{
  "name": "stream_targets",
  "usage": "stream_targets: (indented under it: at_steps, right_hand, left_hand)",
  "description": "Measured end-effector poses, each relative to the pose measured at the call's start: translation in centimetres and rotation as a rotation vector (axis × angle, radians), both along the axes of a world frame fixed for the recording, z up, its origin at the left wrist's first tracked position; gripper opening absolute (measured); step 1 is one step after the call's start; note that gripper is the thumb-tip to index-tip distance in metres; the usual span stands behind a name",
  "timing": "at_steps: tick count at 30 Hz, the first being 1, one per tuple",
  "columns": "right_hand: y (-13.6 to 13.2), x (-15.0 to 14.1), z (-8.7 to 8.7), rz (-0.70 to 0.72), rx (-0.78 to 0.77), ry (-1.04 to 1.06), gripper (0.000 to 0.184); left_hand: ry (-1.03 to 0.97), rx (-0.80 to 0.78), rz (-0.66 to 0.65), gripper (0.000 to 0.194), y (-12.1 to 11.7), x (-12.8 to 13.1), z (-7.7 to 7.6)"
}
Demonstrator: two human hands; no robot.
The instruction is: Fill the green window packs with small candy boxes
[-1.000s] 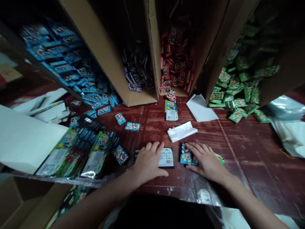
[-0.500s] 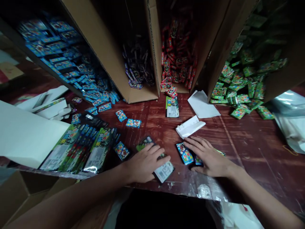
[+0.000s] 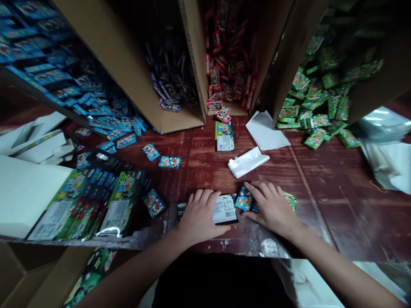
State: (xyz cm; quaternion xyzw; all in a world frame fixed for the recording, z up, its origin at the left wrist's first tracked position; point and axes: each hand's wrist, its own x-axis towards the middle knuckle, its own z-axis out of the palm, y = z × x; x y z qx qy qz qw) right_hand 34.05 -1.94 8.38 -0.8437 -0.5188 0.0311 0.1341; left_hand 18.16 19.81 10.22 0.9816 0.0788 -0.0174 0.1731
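Observation:
My left hand (image 3: pixel 201 216) rests flat on a black and green printed pouch (image 3: pixel 227 209) with a white label, thumb apart from the fingers. The pouch lies crosswise near the table's front edge. Over a row of small boxes my right hand (image 3: pixel 273 208) is spread, its thumb and fingertips reaching to a blue cartoon-printed box (image 3: pixel 244 199). A green box (image 3: pixel 290 200) shows beyond its far side; what lies under the palm is hidden. Left of my left hand lies another blue box (image 3: pixel 154 203).
Cardboard bins hold blue boxes (image 3: pixel 61 81), purple boxes (image 3: pixel 170 105), red boxes (image 3: pixel 231 81) and green boxes (image 3: pixel 316 107). Filled pouches (image 3: pixel 115 214) stand in a row at left. A flat pouch (image 3: pixel 224 141), folded white paper (image 3: pixel 248 163) and a white sheet (image 3: pixel 268 132) lie ahead.
The pouch under my left hand has turned from slanted to nearly crosswise. My right hand stays over the boxes, and more of the green box shows. The view has shifted slightly.

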Motion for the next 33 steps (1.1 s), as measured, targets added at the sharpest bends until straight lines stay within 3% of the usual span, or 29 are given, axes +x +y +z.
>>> stream_targets:
  at_steps: [5, 9, 12, 19, 22, 24, 29, 33]
  right_hand:
    - [-0.4, 0.8, 0.7, 0.230, -0.099, 0.106, 0.087]
    - [-0.7, 1.8, 1.0, 0.224, -0.125, 0.121, 0.083]
    - [-0.5, 1.9, 1.0, 0.209, -0.131, 0.091, 0.083]
    - [-0.1, 0.1, 1.2, -0.129, -0.091, -0.075, 0.079]
    - [0.1, -0.8, 1.9, -0.196, -0.099, -0.115, 0.078]
    - [0.1, -1.1, 2.3, -0.155, -0.093, -0.095, 0.077]
    - [-0.2, -0.4, 2.5, 0.162, -0.072, 0.098, 0.085]
    - [-0.6, 0.0, 1.4, 0.188, -0.024, 0.133, 0.092]
  left_hand:
    - [-0.003, -0.007, -0.040, 0.089, 0.1, 1.2, -0.4]
    - [0.046, -0.024, -0.183, 0.101, 1.1, 1.3, -0.2]
    - [0.076, -0.033, -0.218, 0.101, 1.6, 1.2, -0.1]
    - [-0.009, -0.061, -0.113, 0.098, 0.8, 1.1, -0.3]
    - [-0.029, -0.060, -0.091, 0.096, 0.4, 1.1, -0.2]
    - [-0.043, -0.056, -0.090, 0.097, 0.3, 1.1, -0.2]
    - [-0.055, -0.068, -0.117, 0.100, -0.1, 1.2, -0.6]
    - [-0.049, -0.082, -0.125, 0.097, 0.0, 1.2, -1.2]
